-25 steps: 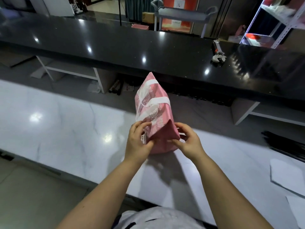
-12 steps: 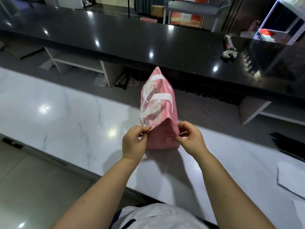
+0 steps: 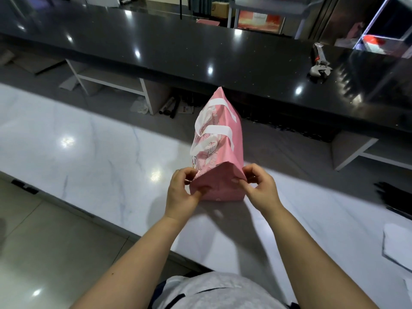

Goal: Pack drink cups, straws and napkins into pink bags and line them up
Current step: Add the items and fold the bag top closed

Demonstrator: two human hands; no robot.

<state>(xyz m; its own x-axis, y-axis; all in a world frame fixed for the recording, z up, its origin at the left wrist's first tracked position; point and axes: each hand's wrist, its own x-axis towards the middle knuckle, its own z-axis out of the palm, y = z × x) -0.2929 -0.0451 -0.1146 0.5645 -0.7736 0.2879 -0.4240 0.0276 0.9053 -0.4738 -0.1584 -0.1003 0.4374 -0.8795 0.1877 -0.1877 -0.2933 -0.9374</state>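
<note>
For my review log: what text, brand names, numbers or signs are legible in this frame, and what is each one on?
No text is legible in this frame.
Pink bag: cartoon print and perhaps small lettering on its side, too blurred to read.
Orange poster behind the black counter: a pale label on it, too small to read.

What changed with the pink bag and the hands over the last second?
The left hand and right hand shifted apart to the near corners of the pink bag, spreading that end wider and flatter. Both kept pinching it; nothing was let go. The bag stayed on the white counter.
</note>
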